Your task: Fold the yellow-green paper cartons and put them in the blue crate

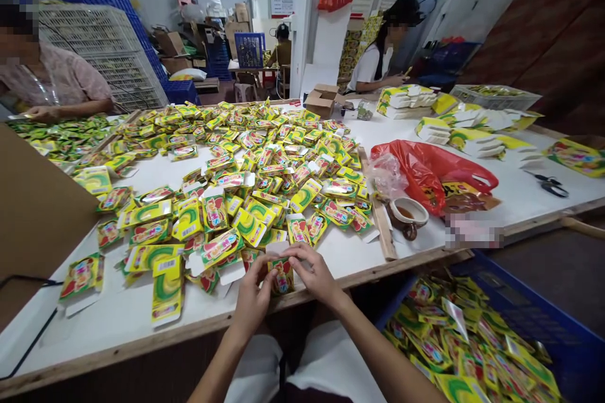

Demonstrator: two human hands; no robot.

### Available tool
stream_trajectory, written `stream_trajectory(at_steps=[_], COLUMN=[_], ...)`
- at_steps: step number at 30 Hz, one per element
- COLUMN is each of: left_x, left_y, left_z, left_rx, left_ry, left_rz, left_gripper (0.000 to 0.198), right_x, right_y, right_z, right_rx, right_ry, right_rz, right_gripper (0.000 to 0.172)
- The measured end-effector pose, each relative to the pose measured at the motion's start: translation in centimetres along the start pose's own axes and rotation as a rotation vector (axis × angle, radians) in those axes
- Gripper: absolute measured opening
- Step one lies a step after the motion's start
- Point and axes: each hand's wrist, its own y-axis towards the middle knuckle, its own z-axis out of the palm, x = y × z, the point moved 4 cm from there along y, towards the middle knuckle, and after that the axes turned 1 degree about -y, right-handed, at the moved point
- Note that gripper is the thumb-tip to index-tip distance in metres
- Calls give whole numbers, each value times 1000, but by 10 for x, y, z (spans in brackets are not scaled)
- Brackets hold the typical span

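Observation:
Between my hands, at the front edge of the table, is a small yellow, red and green printed carton with a white flap up at its top. My left hand grips its left side, thumb across the front. The fingers of my right hand are bent against the carton's top right corner, near the flap. Just beyond lies a large heap of similar small cartons, some with their white flaps open. A single carton lies to the left of my hands.
A wooden strip bounds the heap on the right. Past it are a brown cup, a red plastic bag and scissors. A blue crate of cartons stands low right. A cardboard box is left. Co-workers sit left and far right.

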Motion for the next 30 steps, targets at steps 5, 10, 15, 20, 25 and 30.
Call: stream_trajectory(at_steps=[5, 10, 15, 20, 25, 30], left_x=[-1, -9, -14, -9, -6, -19], left_y=[1, -1, 2, 3, -3, -5], left_z=[-7, -9, -11, -12, -10, -34], left_rx=[-134, -104, -141, -185, -130, -199], left_ry=[-76, 28, 0, 15, 59, 348], left_rz=[57, 108, 22, -31, 120, 281], left_gripper=[23, 12, 15, 17, 15, 19], right_x=[-2, 8, 10, 11, 8, 24], right_y=[1, -4, 2, 6, -6, -21], right_z=[4, 10, 13, 12, 18, -9], right_rx=[-125, -64, -138, -142, -140, -249], right_ry=[102, 34, -23, -69, -30, -133], right_rz=[18, -71, -33, 30, -22, -48], right_gripper=[24, 13, 9, 10, 8, 12])
